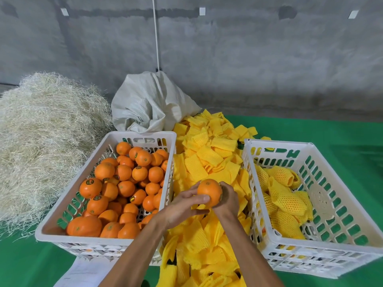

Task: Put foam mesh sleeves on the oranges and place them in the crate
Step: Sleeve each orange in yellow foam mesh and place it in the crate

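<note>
Bare orange point(209, 190) cupped between both hands, above the heap of yellow foam sleeves point(207, 156). Left hand point(186, 206) curled round its near side, thumb across the front; right hand point(226, 198) gripping the far side. No sleeve visibly held. Risk, probably: fruit slipping while one hand frees for a sleeve. Left of the hands, crate of bare oranges point(107, 241); right, crate of sleeved oranges point(319, 248).

we've got a bare orange point(209, 191) held in both hands, left hand point(185, 206) and right hand point(227, 198), over the yellow foam sleeves point(207, 160), between the full crate point(132, 136) and the sleeved-orange crate point(279, 144).
</note>
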{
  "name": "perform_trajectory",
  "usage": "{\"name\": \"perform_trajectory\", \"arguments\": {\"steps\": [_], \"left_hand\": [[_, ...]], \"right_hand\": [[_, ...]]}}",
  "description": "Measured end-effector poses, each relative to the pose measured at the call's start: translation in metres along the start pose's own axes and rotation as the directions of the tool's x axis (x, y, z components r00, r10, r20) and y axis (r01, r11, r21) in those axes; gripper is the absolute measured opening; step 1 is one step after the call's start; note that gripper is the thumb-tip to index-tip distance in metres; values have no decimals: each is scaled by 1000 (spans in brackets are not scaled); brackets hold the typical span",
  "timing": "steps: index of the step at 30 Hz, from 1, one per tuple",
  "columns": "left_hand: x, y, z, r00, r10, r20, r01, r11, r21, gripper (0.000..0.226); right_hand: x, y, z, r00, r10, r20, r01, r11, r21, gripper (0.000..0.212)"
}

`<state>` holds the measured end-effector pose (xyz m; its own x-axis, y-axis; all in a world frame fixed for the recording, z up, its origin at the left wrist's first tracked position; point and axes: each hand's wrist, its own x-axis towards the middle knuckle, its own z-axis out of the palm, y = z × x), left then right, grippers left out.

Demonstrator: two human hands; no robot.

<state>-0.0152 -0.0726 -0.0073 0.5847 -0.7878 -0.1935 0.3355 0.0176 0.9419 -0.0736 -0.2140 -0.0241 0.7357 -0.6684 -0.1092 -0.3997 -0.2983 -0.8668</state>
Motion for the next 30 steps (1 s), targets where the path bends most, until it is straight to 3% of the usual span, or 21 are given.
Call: {"name": "perform_trajectory", "arguments": {"steps": [2, 5, 7, 12, 16, 17, 19, 23, 26, 28, 30], "left_hand": [[4, -3, -1, 1000, 20, -21, -20, 1000, 4, 64], [8, -5, -2, 992, -3, -130, 2, 1000, -10, 56], [12, -7, -5, 978, -29, -205, 29, 1000, -3, 51], [13, -6, -7, 922, -39, -386, 48, 999, 15, 75], [10, -3, -5, 878, -20, -479, 107, 982, 155, 61], [10, -2, -4, 868, -14, -496, 123, 974, 189, 57], [10, -2, -5, 852, -3, -523, 155, 956, 248, 57], [10, -5, -1, 863, 103, -494, 98, 926, 364, 55], [8, -13, 0, 898, 177, -404, 58, 861, 506, 63], [8, -18, -1, 914, 189, -358, 55, 818, 572, 50], [8, -19, -1, 924, 197, -329, 57, 778, 625, 41]], "right_hand": [[-3, 0, -3, 992, -127, -9, 124, 983, -134, 20], [1, 0, -3, 987, -163, 7, 159, 951, -265, 29], [2, 0, -1, 985, -168, 42, 173, 952, -254, 30], [5, 8, 3, 988, -32, 153, 29, 999, 20, 18], [6, 5, -5, 975, 73, 211, -143, 930, 338, 8], [6, 5, -6, 979, 71, 191, -139, 918, 372, 8], [7, 5, -9, 991, 47, 123, -89, 928, 362, 31], [4, 3, -11, 998, -61, -15, 63, 971, 232, 50], [2, -5, -11, 973, -214, -81, 221, 971, 94, 44], [-1, -7, -9, 925, -369, -93, 360, 928, -96, 35], [-4, -6, -7, 852, -520, -64, 475, 818, -324, 31]]}}
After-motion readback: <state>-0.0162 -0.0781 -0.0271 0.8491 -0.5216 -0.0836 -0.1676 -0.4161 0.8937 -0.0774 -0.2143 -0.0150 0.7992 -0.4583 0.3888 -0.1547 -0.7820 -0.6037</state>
